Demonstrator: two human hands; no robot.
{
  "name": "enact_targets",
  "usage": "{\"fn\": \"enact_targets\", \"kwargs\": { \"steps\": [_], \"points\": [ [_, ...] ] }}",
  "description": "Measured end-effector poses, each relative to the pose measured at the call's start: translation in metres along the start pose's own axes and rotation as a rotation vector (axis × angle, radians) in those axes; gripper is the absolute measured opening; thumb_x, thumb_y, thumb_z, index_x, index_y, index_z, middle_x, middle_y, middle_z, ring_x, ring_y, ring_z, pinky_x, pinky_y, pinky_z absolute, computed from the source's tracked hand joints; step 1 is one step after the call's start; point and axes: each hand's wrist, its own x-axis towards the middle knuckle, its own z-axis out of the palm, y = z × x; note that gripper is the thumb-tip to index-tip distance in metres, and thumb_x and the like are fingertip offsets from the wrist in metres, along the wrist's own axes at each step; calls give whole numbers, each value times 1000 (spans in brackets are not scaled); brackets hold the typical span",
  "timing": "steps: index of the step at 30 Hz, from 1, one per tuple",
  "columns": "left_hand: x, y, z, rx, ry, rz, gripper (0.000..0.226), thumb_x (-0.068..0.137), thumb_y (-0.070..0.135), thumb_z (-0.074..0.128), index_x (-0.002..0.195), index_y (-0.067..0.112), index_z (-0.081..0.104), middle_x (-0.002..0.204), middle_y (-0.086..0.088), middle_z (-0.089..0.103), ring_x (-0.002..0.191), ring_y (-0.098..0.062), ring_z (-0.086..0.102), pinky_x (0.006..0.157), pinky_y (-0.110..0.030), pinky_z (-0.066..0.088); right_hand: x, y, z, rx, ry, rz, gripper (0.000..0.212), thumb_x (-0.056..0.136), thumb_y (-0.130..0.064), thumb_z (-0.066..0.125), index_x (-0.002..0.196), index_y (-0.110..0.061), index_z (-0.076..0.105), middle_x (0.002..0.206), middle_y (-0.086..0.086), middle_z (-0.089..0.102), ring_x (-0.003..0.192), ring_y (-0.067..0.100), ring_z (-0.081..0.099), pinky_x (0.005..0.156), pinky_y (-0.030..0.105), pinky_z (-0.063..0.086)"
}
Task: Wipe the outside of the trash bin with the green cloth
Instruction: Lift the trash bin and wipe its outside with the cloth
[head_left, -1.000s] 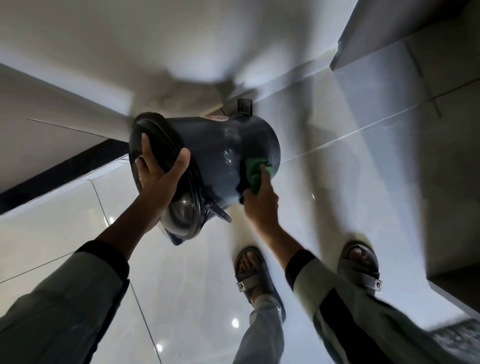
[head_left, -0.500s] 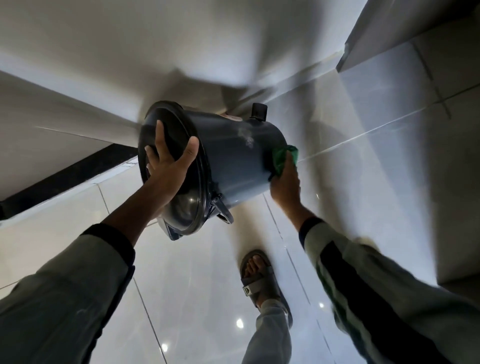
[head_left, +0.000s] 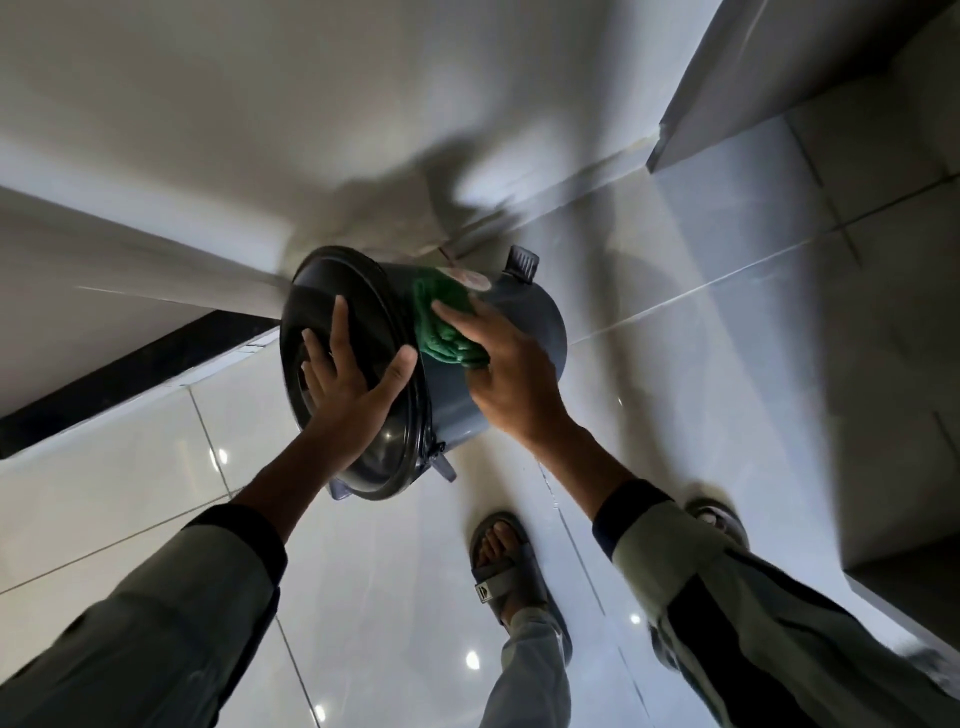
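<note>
A dark grey trash bin (head_left: 524, 317) stands tilted on the glossy tiled floor, its black lid (head_left: 332, 312) facing me. My left hand (head_left: 353, 384) lies flat on the lid with fingers spread, holding the bin at its lean. My right hand (head_left: 509, 374) presses a crumpled green cloth (head_left: 441, 332) against the upper side of the bin, just behind the lid's rim. A round sticker (head_left: 470, 279) shows on the bin wall beside the cloth. A black foot pedal (head_left: 522, 262) sticks out at the bin's far end.
White walls meet in a corner (head_left: 363, 218) right behind the bin, with a black skirting strip (head_left: 130, 374) at left. A grey cabinet edge (head_left: 685, 104) rises at upper right and another block (head_left: 904, 597) at lower right. My sandalled feet (head_left: 506, 566) stand below the bin.
My right hand has carried the green cloth from the bin's far lower end up to its upper side near the lid. The left hand stays on the lid; the bin has swung slightly.
</note>
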Motion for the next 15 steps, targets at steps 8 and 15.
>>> {"fn": "enact_targets", "kwargs": {
  "steps": [8,15],
  "points": [
    [-3,-13,-5,54,-85,120,91,62,85,50,133,73,-6,165,-5,-19,151,-26,-18,119,-56,2,11,106,-32,-184,-56,712,72,85,-3,48,149,-24,23,138,23,50,120,43,51,100,47,46],
    [-28,-21,4,117,-97,149,92,61,80,50,127,78,-15,164,-5,-23,149,-33,-19,117,-64,1,2,51,-27,-297,-69,453,69,84,-7,54,145,-33,35,138,15,55,118,38,56,96,39,48]
  ]
}}
